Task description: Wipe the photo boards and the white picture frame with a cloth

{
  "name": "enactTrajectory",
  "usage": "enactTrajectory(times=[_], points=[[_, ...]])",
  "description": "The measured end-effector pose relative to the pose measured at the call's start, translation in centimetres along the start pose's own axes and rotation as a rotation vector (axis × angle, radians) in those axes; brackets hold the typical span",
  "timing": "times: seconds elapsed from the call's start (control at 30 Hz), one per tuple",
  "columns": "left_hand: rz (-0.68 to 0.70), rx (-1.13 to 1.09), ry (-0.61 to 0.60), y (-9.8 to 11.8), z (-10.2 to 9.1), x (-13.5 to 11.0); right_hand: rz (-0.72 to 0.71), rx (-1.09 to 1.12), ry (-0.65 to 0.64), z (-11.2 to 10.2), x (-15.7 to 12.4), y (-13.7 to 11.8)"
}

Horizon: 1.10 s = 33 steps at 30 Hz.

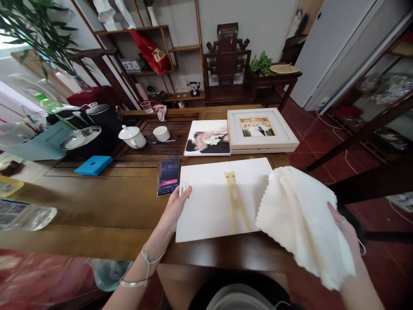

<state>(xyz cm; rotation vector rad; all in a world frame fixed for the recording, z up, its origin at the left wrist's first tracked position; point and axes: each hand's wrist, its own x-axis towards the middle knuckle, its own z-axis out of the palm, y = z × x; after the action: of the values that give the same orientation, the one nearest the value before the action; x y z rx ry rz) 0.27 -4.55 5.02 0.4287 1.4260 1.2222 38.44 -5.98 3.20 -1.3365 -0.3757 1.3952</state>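
A white board, the back of a frame with a pale yellow stand strip down its middle, lies flat on the wooden table. My left hand grips its left edge, thumb on top. My right hand holds a cream cloth with a zigzag edge, which hangs over the board's right end. Most of the right hand's fingers are hidden under the cloth.
A phone lies just left of the board. Behind are a photo print, a white framed photo, a tea tray with a white teapot and cup, and a blue box. Plastic containers sit at far left.
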Motion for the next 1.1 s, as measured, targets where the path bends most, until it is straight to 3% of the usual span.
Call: enactTrajectory(times=[0.1,0.2,0.3,0.6,0.83,0.97,1.1], points=[[0.007,0.031,-0.014,0.2,0.2,0.1,0.257,0.056,0.047,1.4,-0.1,0.4],[0.027,0.057,-0.035,0.2,0.2,0.3,0.334,0.129,0.099,2.5,-0.5,0.4],[0.029,0.073,-0.044,0.0,0.3,0.6,0.305,0.181,0.140,2.8,-0.4,0.4],[0.039,0.080,-0.061,-0.7,0.3,1.6,0.325,0.200,0.107,1.8,0.1,0.6],[0.053,0.182,-0.102,-0.5,0.6,2.0,0.307,0.210,0.088,2.2,-0.2,0.6],[0.146,0.353,-0.142,0.0,0.7,1.2,0.316,0.212,0.120,2.6,-0.5,0.5],[0.314,0.507,0.006,-0.1,0.7,0.6,0.240,0.208,0.095,2.3,-0.2,1.2]])
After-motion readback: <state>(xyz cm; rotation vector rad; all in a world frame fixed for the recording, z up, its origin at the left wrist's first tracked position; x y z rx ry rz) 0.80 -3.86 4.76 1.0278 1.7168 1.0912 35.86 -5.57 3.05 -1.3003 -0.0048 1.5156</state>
